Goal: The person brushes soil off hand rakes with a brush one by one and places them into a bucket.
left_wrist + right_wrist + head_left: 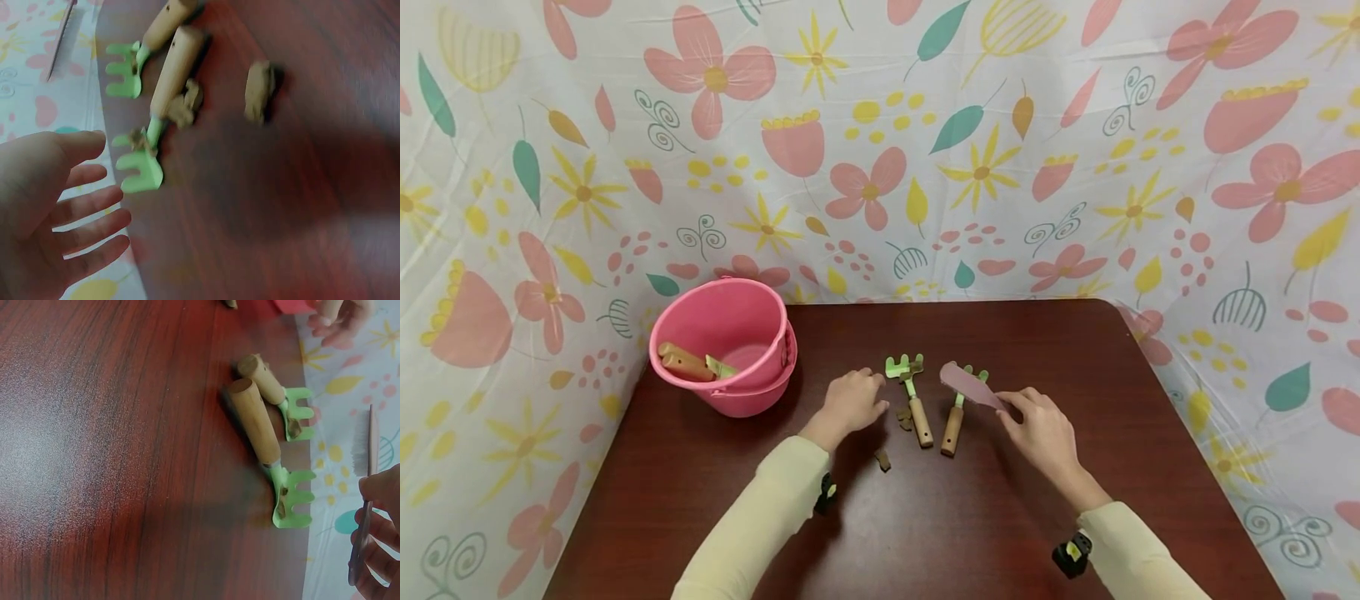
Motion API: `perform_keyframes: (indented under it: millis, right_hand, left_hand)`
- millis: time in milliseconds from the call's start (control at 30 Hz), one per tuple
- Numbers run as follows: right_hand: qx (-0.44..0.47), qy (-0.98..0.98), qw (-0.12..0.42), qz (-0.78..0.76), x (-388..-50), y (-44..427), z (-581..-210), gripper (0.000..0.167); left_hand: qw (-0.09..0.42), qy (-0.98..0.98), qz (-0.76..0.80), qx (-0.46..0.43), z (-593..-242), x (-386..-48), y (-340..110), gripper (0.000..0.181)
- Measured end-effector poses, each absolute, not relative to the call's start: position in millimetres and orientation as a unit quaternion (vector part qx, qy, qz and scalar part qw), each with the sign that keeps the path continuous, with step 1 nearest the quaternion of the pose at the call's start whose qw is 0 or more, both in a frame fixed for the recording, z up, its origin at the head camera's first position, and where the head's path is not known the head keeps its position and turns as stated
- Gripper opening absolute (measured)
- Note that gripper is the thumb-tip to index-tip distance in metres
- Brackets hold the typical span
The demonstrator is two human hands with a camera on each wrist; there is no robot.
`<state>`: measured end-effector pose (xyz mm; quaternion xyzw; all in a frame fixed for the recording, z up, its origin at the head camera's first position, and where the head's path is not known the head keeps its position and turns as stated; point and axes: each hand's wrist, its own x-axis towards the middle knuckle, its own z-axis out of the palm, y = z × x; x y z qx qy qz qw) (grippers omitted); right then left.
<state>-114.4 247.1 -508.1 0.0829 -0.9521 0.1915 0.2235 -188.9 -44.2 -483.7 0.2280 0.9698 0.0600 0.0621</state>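
My right hand (pixel 1041 429) grips a pink brush (pixel 968 386) by its handle; the right wrist view shows white bristles (pixel 360 447) on one side of it. Below the brush lies a hand rake (pixel 952 432) with green tines and a wooden handle, partly covered by the brush in the head view. A second such rake (pixel 921 423) lies to its left. Brown, soil-like bits cling to both rake heads. Just left of the second rake, my left hand (pixel 852 404) hovers with relaxed, spread fingers and nothing in them.
Loose brown clumps (pixel 883 460) lie on the dark wooden table (pixel 910 533), some beside the left rake's handle. Two nested pink buckets (pixel 737 308) stand at the back left, with wooden-handled tools (pixel 688 365) inside. A flowered cloth (pixel 880 167) hangs behind the table.
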Motion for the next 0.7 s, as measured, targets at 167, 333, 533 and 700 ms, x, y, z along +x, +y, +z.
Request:
perform_keyframes:
  millis: [167, 333, 533, 700]
  right_hand:
    - [0.08, -0.952, 0.223, 0.194, -113.7, 247.5, -509.6, 0.025]
    - [0.079, -0.952, 0.223, 0.195, -111.6, 247.6, -510.0, 0.025]
    - [0.081, -0.952, 0.225, 0.193, -111.1, 248.0, -509.8, 0.026]
    - [0.083, -0.95, 0.23, 0.194, -112.0, 248.2, -510.4, 0.026]
  left_hand:
    - [0.089, 0.975, 0.082, 0.189, -496.9, -184.5, -24.0, 0.041]
    - [0.102, 0.974, 0.12, 0.161, -510.1, -179.5, -7.8, 0.041]
    - [0.096, 0.982, 0.127, 0.101, -516.5, -175.5, 11.6, 0.039]
    - [0.097, 0.986, 0.129, 0.051, -516.5, -176.1, 24.4, 0.042]
